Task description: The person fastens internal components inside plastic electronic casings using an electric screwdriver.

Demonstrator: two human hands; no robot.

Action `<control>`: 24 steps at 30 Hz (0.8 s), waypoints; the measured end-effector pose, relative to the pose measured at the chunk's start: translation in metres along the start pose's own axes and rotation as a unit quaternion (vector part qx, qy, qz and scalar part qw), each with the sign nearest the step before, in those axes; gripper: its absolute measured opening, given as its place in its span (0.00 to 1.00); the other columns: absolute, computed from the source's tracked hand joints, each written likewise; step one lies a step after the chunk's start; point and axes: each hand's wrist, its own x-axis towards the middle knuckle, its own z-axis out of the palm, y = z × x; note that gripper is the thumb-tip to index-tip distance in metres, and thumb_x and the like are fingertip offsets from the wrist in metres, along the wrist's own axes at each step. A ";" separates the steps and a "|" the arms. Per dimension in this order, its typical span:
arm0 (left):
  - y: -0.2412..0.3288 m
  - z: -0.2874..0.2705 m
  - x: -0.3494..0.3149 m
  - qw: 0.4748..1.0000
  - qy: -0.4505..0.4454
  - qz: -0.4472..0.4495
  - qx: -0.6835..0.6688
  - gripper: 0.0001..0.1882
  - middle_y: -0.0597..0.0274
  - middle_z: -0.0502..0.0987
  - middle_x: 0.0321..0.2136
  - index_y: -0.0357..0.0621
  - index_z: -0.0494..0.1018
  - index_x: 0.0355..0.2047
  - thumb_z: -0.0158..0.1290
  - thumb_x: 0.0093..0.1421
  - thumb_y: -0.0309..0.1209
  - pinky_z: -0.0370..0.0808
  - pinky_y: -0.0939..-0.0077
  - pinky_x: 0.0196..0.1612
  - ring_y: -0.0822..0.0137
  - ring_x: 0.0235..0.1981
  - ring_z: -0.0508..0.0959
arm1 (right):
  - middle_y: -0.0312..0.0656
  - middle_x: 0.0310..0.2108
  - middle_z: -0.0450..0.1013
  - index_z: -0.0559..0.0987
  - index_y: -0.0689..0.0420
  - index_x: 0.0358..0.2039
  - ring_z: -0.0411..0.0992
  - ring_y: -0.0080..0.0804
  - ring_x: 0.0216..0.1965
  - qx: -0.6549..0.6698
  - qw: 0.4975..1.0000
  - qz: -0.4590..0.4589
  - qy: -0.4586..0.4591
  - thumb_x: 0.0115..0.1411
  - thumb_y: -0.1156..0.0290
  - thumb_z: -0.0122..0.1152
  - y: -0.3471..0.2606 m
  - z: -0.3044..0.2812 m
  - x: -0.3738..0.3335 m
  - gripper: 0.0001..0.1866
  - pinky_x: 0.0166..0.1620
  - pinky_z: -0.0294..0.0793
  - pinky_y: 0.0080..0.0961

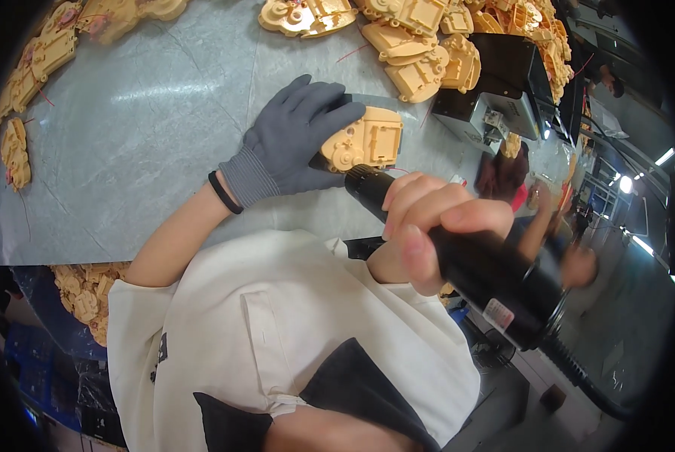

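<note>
My left hand (300,135), in a grey knitted glove, is closed around the left side of a yellow plastic housing (371,139) with moulded bosses and a square recess. The housing rests on a dark block (375,100) on the table. Bare fingers of my right hand (443,218) wrap around a black electric screwdriver (488,279), which is tilted with its nose (364,181) at the housing's lower edge. The driver's tip and any screw under it are hidden. A cable runs from its rear end.
More yellow housings (413,60) are heaped at the back right, others (51,45) along the left edge of the grey table (149,151). A black and silver machine (496,105) stands at the right. Below the table is a heap of yellow parts (85,297). Another person (556,233) sits at the right.
</note>
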 end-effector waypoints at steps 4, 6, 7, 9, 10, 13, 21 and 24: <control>0.001 -0.001 0.004 1.000 -0.008 0.013 -0.018 0.41 0.52 0.65 0.48 0.49 0.64 0.52 0.63 0.39 0.49 0.61 0.52 0.58 0.54 0.50 0.67 | 0.42 0.19 0.66 0.60 0.58 0.40 0.66 0.31 0.16 -0.014 0.999 0.000 0.048 0.48 0.83 0.54 0.000 0.007 -0.004 0.19 0.25 0.66 0.30; -0.002 -0.001 0.002 0.999 -0.005 0.028 -0.026 0.40 0.52 0.65 0.49 0.48 0.64 0.53 0.62 0.40 0.49 0.60 0.51 0.59 0.54 0.51 0.67 | 0.41 0.19 0.66 0.60 0.57 0.40 0.66 0.31 0.16 0.013 0.994 0.031 0.101 0.48 0.82 0.55 0.005 0.007 -0.005 0.20 0.25 0.66 0.30; -0.004 -0.002 0.000 1.000 -0.008 0.022 -0.021 0.40 0.51 0.65 0.49 0.47 0.64 0.53 0.62 0.41 0.49 0.59 0.51 0.59 0.53 0.51 0.66 | 0.41 0.19 0.66 0.60 0.57 0.40 0.66 0.31 0.16 0.004 0.994 0.022 0.105 0.48 0.82 0.55 0.005 0.002 -0.006 0.20 0.25 0.66 0.30; -0.003 -0.002 0.003 0.999 -0.011 0.028 -0.019 0.39 0.51 0.65 0.49 0.46 0.64 0.53 0.61 0.41 0.49 0.59 0.51 0.59 0.53 0.52 0.66 | 0.40 0.18 0.66 0.61 0.57 0.41 0.66 0.31 0.16 0.052 0.998 -0.008 0.040 0.48 0.81 0.56 0.005 -0.011 -0.009 0.20 0.25 0.67 0.31; -0.001 -0.002 0.005 0.999 -0.020 0.022 -0.017 0.40 0.50 0.65 0.49 0.46 0.64 0.53 0.61 0.41 0.50 0.59 0.50 0.59 0.52 0.52 0.66 | 0.42 0.19 0.67 0.62 0.60 0.41 0.66 0.29 0.16 0.091 0.991 -0.057 0.075 0.47 0.86 0.54 0.003 -0.022 -0.015 0.20 0.22 0.67 0.28; 0.003 0.000 0.000 1.000 -0.024 0.000 0.000 0.41 0.49 0.65 0.49 0.45 0.64 0.52 0.61 0.40 0.52 0.59 0.49 0.58 0.50 0.51 0.66 | 0.39 0.18 0.64 0.63 0.58 0.46 0.66 0.31 0.16 0.037 0.963 -0.094 0.252 0.46 0.81 0.49 -0.023 -0.081 -0.027 0.23 0.27 0.69 0.32; 0.007 0.000 0.007 0.999 -0.048 -0.004 -0.006 0.43 0.45 0.65 0.52 0.38 0.61 0.54 0.60 0.43 0.53 0.56 0.50 0.60 0.47 0.53 0.66 | 0.42 0.15 0.64 0.66 0.63 0.35 0.64 0.30 0.15 -0.198 0.819 -0.062 0.536 0.39 0.85 0.52 0.004 -0.189 0.004 0.18 0.23 0.68 0.26; 0.006 0.000 0.006 0.999 -0.033 -0.027 -0.034 0.45 0.46 0.66 0.51 0.37 0.60 0.55 0.60 0.43 0.53 0.55 0.51 0.61 0.48 0.53 0.66 | 0.42 0.14 0.64 0.66 0.64 0.33 0.63 0.29 0.14 -0.166 0.835 -0.048 0.523 0.39 0.84 0.52 0.003 -0.188 -0.005 0.16 0.24 0.67 0.25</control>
